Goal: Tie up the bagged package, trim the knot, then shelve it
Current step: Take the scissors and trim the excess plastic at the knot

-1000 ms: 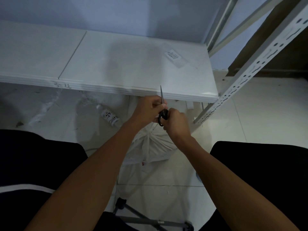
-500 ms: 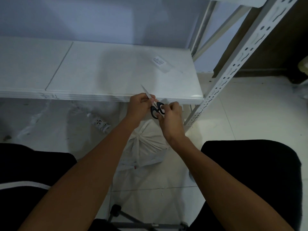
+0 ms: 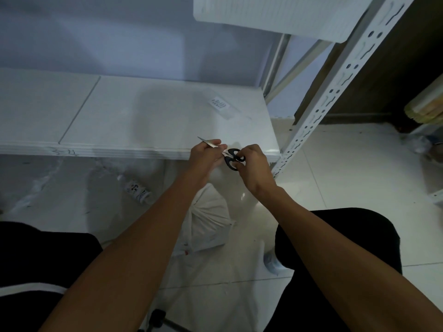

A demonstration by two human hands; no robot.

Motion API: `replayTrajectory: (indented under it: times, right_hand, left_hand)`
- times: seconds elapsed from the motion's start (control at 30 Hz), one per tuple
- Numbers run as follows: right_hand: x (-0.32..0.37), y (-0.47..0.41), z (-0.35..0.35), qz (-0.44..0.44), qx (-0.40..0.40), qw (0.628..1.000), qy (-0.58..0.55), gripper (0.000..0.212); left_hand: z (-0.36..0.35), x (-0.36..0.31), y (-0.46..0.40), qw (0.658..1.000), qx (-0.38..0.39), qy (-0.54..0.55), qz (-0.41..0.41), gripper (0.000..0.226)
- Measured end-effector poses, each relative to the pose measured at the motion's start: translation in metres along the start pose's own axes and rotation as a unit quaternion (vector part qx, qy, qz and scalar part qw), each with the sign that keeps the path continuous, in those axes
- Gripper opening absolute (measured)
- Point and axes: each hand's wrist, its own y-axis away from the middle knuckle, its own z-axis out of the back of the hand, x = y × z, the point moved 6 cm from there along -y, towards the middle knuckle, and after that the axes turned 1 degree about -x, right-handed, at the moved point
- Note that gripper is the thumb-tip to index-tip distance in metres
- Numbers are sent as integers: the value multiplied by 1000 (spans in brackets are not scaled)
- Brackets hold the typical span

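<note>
Both hands are gripping the scissors point(image 3: 232, 156) at the shelf point(image 3: 153, 121) edge: left hand point(image 3: 206, 156) wrapping the blades, right hand point(image 3: 254, 167) pinching the black handles, while the tied white bag point(image 3: 208, 224) is sitting on the floor point(image 3: 347, 178) below.

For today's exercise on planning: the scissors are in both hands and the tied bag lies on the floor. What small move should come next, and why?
Probably set the scissors on the shelf. The left hand grips the blades, the right hand the handles, and the tied bag lies untouched below, so the hands must be freed to lift it.
</note>
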Motion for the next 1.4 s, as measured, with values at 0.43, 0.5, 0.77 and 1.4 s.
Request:
replayTrajectory:
  times: [0.43, 0.5, 0.77, 1.4]
  right_hand:
    - [-32, -43, -2, 3, 25, 998, 52, 17]
    - [-40, -56, 0, -4, 29, 997, 68, 20]
    - [-87, -112, -14, -48, 36, 993, 103, 24]
    - [-88, -117, -35, -78, 12, 992, 95, 20]
  left_hand:
    - [-12, 15, -34, 999, -26, 20, 6, 20]
    - [-19, 14, -47, 999, -47, 10, -17, 19]
    - [-26, 29, -99, 996, -86, -24, -10, 22]
    - [17, 19, -96, 995, -63, -77, -3, 16]
